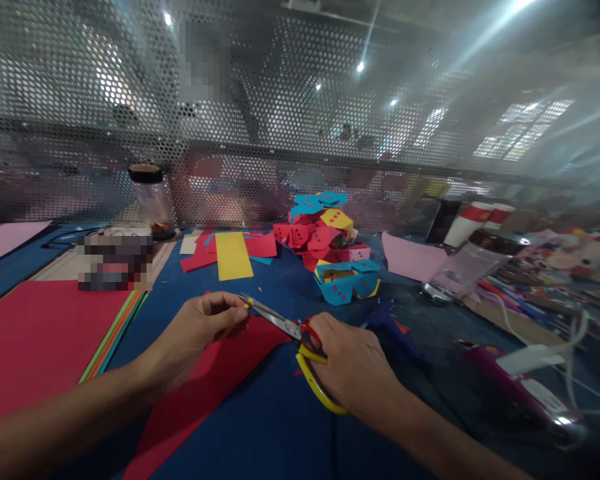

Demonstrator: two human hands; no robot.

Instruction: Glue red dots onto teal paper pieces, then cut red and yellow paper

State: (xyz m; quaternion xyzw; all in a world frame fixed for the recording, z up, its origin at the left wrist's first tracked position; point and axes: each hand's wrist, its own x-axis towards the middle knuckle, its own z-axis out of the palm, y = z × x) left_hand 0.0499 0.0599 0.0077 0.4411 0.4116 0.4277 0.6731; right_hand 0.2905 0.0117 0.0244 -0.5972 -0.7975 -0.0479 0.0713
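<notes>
My right hand (347, 357) is closed round the yellow and red handles of a pair of scissors (283, 323), whose blades point up and to the left. Pinched between the fingertips of my left hand (213, 320) is a small yellow paper strip (249, 301), mostly hidden by the fingers. The scissor tips meet this strip; whether they are cutting through it I cannot tell. Beneath both hands a large red paper sheet (195, 407) lies on the blue table (280, 433).
Folded paper pieces with red dots (320, 237) are heaped at the back, a blue one (347, 283) in front. A yellow paper rectangle (234, 255) lies left of them. Coloured sheets (45, 333), a clear jar (153, 200), a blue glue gun (395, 330) and a purple device (520, 387) stand around.
</notes>
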